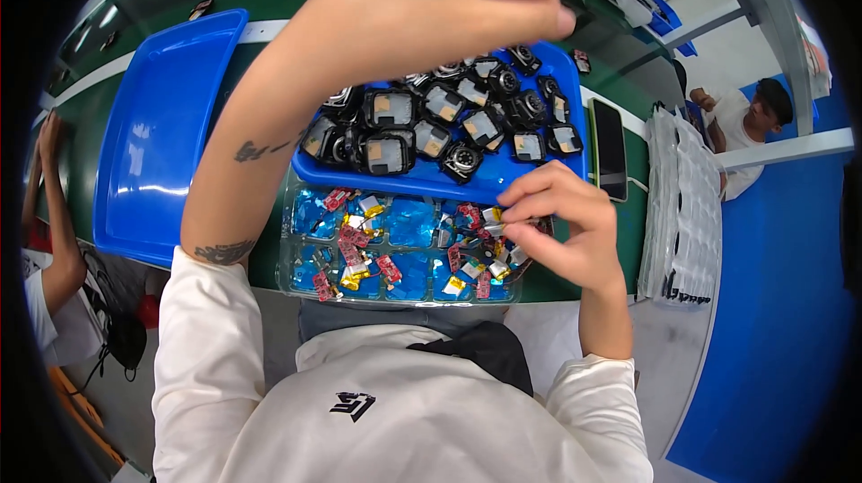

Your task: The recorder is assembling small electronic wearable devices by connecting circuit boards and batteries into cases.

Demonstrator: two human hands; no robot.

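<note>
On my feed the small battery [492,215] lies at the right hand's [569,224] fingertips, over the near clear tray's [404,302] right side, left hand [489,9] curled farther off; whether either pinches anything I cannot tell.

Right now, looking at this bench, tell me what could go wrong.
The right hand is at the crowded red boards and small parts in the clear tray; a loose piece might snag or be dragged along.
The left forearm crosses above the blue tray of black cases, which lie close and jumbled; a brush could knock one.
The clear tray sits by the green bench's near edge; a bump might shift it and spill parts.
</note>
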